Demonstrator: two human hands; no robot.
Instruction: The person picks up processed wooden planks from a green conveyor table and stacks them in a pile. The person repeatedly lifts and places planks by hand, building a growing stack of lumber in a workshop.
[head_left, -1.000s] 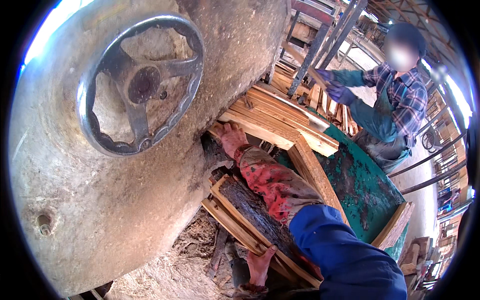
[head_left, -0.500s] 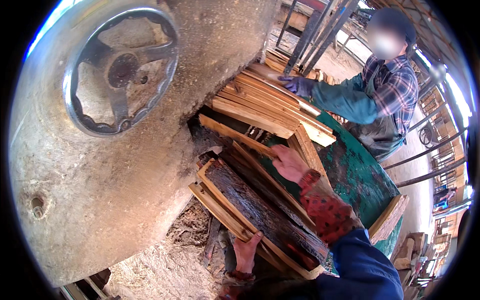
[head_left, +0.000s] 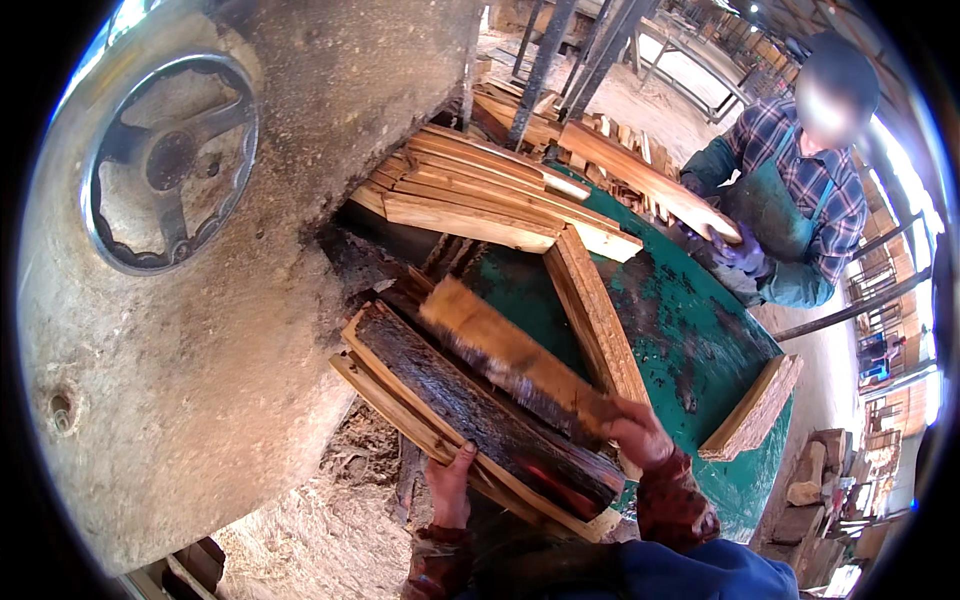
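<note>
My left hand [head_left: 450, 490] is closed on the near edge of a stack of rough wooden slabs [head_left: 405, 402], thumb on top. A dark, wet-looking bark slab [head_left: 455, 395] lies uppermost in that stack. My right hand [head_left: 637, 432] grips the near end of a wooden board [head_left: 510, 350], which is tilted on its edge just beyond the bark slab and blurred by motion. Past the board, a loose plank [head_left: 597, 310] lies slantwise on the green table [head_left: 690, 340]. Its far end touches a pile of sawn boards [head_left: 480, 195].
A large dusty machine panel with a metal handwheel [head_left: 172, 160] stands at the left. Across the table a gloved co-worker [head_left: 800, 190] holds a long board [head_left: 650, 180]. A short wood piece [head_left: 752, 408] sits at the table's right edge. Sawdust [head_left: 300, 530] covers the floor below.
My right hand has moved nearer and now holds a board by its end. The co-worker has lifted a long board off the pile. The whole view has shifted slightly.
</note>
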